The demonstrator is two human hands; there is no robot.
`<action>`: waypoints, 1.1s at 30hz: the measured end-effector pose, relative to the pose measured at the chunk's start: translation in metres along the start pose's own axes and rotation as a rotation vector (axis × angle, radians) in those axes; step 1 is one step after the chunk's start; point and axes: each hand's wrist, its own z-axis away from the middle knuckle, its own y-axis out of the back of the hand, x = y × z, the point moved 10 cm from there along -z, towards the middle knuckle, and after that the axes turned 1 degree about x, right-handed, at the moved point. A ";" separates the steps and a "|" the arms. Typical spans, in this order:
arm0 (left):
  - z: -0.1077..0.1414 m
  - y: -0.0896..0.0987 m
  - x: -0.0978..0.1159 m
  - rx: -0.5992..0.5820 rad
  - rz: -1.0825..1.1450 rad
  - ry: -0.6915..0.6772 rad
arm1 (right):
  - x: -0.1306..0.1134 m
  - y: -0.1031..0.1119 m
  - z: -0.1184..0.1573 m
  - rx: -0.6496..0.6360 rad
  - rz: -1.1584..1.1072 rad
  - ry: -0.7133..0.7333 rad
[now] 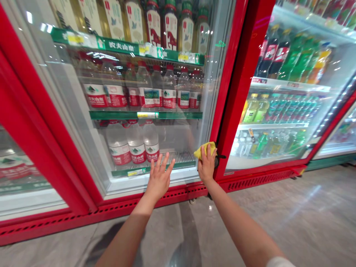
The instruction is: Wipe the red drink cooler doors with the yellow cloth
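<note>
The person's right hand (207, 163) is closed over a yellow cloth (198, 152), its fingers laid across the fabric. The cloth is at the lower right side of a glass fridge door, where the pane meets the red frame (221, 105). A small black piece (221, 156) sticks out just beside that hand, on its right.

The left hand (160, 180) is raised in front of the lower part of the same door, with nothing in its grasp and its fingers spread apart, pointing up. Whether its fingertips touch the glass cannot be told. Both forearms reach in from below, and a bit of white sleeve (279, 261) shows at the bottom right.

Behind the glass, just beyond the left fingertips, three clear water bottles (137, 142) with red and white labels stand upright on the bottom shelf, with a wire rack (179, 157) to their right. A row of red-capped water bottles (148, 87) fills the middle shelf. Above it stand taller drinks (135, 22) with pale labels, some amber, some dark.

To the right, a second red fridge (261, 178) holds cola, green, orange and clear bottles. Part of another glass door (20, 163) is at the left. Below lies a shiny grey floor (314, 215).
</note>
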 end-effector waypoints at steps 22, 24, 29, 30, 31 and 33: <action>0.007 0.012 -0.032 0.005 -0.063 0.073 | -0.114 -0.014 -0.027 -0.116 -0.011 0.199; 0.012 0.013 -0.037 0.013 -0.077 0.073 | -0.119 -0.024 0.002 -0.216 -0.010 0.339; 0.023 0.020 -0.053 0.019 -0.109 0.102 | -0.072 -0.010 -0.002 -0.157 0.000 0.238; 0.025 0.022 -0.056 0.018 -0.117 0.107 | -0.067 -0.004 -0.014 -0.092 -0.007 0.158; 0.027 0.024 -0.058 0.019 -0.124 0.112 | -0.066 0.001 -0.026 -0.029 -0.017 0.085; 0.030 0.027 -0.063 0.029 -0.135 0.124 | -0.080 0.001 -0.038 0.043 -0.035 0.011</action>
